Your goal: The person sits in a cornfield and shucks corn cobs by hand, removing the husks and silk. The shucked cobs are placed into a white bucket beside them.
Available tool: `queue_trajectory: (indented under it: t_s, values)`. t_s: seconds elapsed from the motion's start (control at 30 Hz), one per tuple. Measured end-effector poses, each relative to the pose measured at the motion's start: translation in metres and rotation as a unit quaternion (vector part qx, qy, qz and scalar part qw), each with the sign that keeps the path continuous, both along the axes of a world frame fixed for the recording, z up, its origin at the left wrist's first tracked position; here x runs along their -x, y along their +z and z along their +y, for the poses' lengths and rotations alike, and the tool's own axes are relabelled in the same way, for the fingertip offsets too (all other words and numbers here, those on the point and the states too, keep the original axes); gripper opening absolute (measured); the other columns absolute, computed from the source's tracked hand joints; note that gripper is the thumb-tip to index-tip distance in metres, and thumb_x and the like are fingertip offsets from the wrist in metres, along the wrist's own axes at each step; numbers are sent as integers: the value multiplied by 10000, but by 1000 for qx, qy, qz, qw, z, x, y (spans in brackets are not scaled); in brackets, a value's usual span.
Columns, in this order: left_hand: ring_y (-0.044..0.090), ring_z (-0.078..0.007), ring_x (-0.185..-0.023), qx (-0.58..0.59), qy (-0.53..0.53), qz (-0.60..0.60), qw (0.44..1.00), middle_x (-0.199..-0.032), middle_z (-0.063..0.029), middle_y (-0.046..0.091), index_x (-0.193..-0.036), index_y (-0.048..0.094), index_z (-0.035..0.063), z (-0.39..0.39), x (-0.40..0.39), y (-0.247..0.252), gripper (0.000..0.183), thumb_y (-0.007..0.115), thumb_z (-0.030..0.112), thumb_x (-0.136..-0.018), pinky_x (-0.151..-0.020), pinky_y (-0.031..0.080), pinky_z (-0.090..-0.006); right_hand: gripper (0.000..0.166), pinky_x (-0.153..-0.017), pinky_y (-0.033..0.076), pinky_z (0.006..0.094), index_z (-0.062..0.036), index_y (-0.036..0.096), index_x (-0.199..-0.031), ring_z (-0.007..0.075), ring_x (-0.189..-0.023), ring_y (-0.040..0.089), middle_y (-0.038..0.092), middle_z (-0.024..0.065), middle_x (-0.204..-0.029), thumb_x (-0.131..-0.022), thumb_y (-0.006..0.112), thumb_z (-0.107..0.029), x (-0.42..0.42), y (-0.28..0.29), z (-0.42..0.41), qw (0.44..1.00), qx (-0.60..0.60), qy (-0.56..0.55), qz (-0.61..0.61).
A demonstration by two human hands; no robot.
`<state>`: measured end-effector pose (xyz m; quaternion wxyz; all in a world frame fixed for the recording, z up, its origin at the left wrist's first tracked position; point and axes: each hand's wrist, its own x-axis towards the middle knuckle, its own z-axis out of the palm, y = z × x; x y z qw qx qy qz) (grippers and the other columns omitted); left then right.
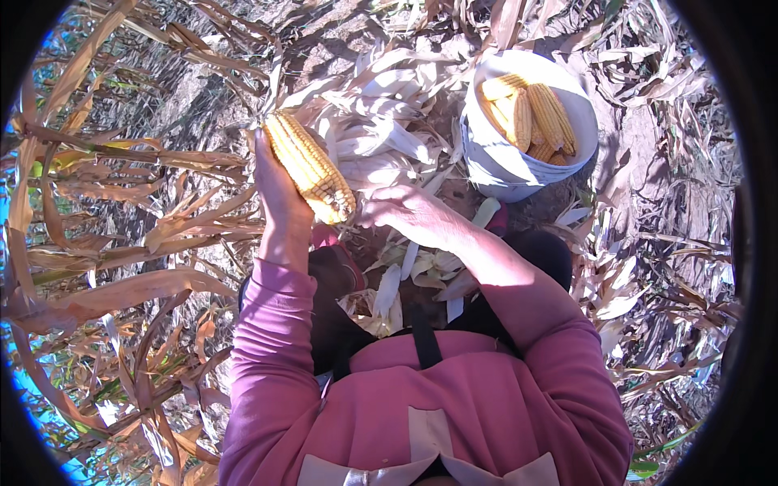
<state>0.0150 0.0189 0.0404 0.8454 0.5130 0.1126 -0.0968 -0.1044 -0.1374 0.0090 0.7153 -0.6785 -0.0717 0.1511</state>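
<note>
My left hand [284, 188] is wrapped around a yellow ear of corn [307, 164], its kernels bare along the side facing up. The ear slants, with its tip towards me and slightly right. Just right of that tip is my right hand [404, 212], fingers bent; whether they pinch a bit of husk is hidden. Behind both hands lies a heap of pale dry corn husks [383, 121].
A white bucket [504, 176] holding several husked ears [535, 118] stands at the front right, beyond my right knee. Dry corn stalks [140, 243] crowd the left side. Loose husks [389, 291] litter the ground between my feet, near a red shoe [349, 261].
</note>
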Motion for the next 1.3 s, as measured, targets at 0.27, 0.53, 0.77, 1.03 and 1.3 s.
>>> queue_trajectory:
  t_s: [0.27,0.53,0.77,1.03,1.3]
  values:
    - [611,-210,-751,27,-42,13,999,-870,-85,606,-1068,522,78,2,4,6,403,363,428,-944,-690,519,-352,168,-731,483,280,-1,599,-910,157,-770,620,634,83,-845,-777,497,12,-1,-17,4,992,11,-70,-107]
    - [597,-222,-684,80,-1,13,997,-832,-96,606,-1006,547,80,-5,8,10,473,374,513,-925,-606,523,-356,440,-696,504,251,24,455,-1170,143,-759,645,640,126,-900,-914,551,-320,1,6,4,970,-183,-66,147]
    - [590,-240,-719,131,-28,-23,991,-830,-98,595,-1012,548,87,0,2,1,498,411,553,-900,-646,523,-367,403,-723,540,274,26,344,-1261,184,-815,652,637,162,-951,-937,502,-156,5,19,11,949,-284,7,134]
    - [596,-272,-855,110,-73,6,991,-945,-117,610,-1145,508,97,-4,6,-5,610,454,625,-845,-808,490,-471,394,-659,547,263,46,358,-1247,158,-746,649,634,138,-906,-924,517,-115,1,8,19,959,-249,-95,94]
    - [601,-250,-803,140,-45,1,989,-912,-85,608,-1103,512,106,-5,8,-5,471,527,512,-864,-733,511,-434,459,-639,540,273,-4,350,-1293,129,-756,640,625,91,-898,-911,556,-151,0,10,18,940,-279,-135,144]
